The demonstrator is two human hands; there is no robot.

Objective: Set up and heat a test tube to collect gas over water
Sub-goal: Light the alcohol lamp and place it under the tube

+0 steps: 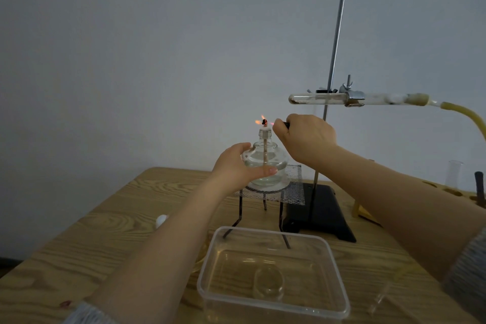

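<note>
Left hand (238, 163) cups the glass alcohol lamp (265, 163) on the mesh tripod (286, 192), steadying it; right hand (306, 137) pinches a dark lighter (286, 124) just beside the wick (264, 121), where small flames flicker. Nearest us, a clear water tub (339, 284) sits on the wooden counter (105, 218). Now the key: the test tube (318, 99) lies horizontal, clamped above and to the right, so the lamp must slide rightward beneath it. Beyond, a bare grey wall.
</note>
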